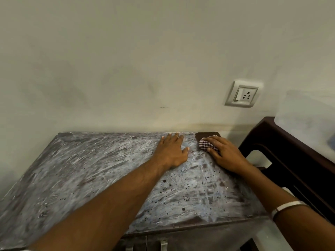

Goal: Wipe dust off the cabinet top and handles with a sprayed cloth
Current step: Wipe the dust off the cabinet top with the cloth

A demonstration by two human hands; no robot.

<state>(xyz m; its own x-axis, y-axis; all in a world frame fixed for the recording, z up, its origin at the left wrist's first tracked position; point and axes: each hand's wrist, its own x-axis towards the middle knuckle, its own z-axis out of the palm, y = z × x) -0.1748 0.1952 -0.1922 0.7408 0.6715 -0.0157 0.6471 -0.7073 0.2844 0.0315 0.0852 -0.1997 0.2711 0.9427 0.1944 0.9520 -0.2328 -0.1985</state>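
— Have we cleaned much yet?
— Just the far right corner of the cabinet top (108, 169); the rest looks dusty, and the handles (164, 244) are left.
— Where is our checked cloth (205, 146)?
— In that corner, under our right hand (225, 154), fingers (211, 140) flat on it, maybe pinching. Our left hand (172, 151) lies open beside it.

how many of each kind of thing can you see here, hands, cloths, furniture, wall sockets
hands: 2, left hand, right hand
cloths: 1, checked cloth
furniture: 2, cabinet, dark chair
wall sockets: 1, socket
total: 6
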